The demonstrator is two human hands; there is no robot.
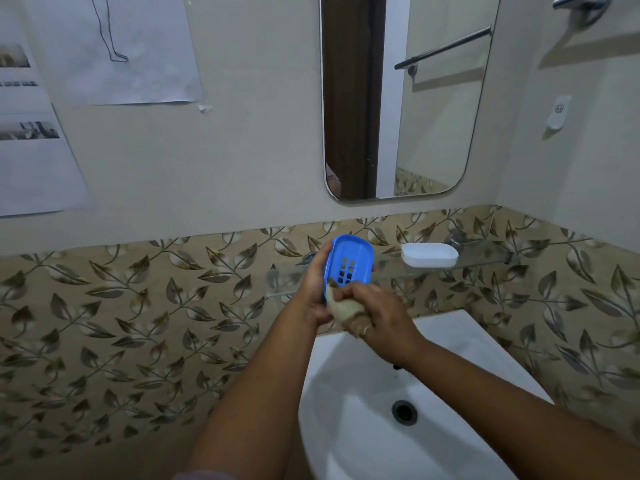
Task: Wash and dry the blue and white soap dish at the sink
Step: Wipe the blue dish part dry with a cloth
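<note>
The left hand [313, 292] holds the blue soap dish tray [349, 263] upright above the far edge of the sink [349, 410], its hollow, slotted face turned toward the camera. Grip: fingers wrapped round the tray's left edge and lower end, thumb on the near side. The right hand [384, 323] has its grip closed on a crumpled beige cloth [346, 311], which is pressed against the lower end of the tray, just below the drain slots.

The white soap dish base [429, 254] sits on the glass shelf [485, 259], to the right of the tray and apart from it, open side up. The shelf is fixed to the leaf-patterned tile band [138, 306] on the far wall.

The sink is white; its drain [404, 412] is visible in the basin below the right forearm. A mirror [398, 98] hangs above the shelf. Paper sheets [121, 46] are stuck to the wall at the far left. A towel bar [581, 1] is at the top right, and a small white wall fitting [557, 116] is mounted below it.
</note>
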